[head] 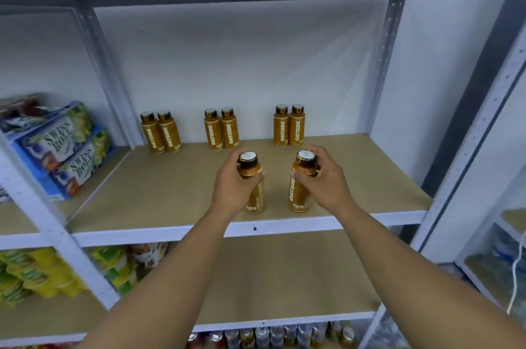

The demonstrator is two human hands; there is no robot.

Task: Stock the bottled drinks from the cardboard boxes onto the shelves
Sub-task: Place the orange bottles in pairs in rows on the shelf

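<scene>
Oatside bottles are held upright, one per hand: the left bottle point(256, 198) is clasped at its shoulder by the left hand point(232, 188), the right bottle point(297, 196) likewise by the right hand point(326, 182), bases seemingly on the shelf board point(170, 192). They are judged rigid, fairly heavy and smooth-sleeved, so the shoulder under the cap suits. "OATSIDE" is read below the right grip. Beyond the hands three shelved pairs point(221, 129) stand; far leftward, "SWISS ROLL" boxes point(65, 149).

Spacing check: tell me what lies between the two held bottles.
Head view: only bare shelf board between the left-hand bottle and the right-hand bottle.
</scene>
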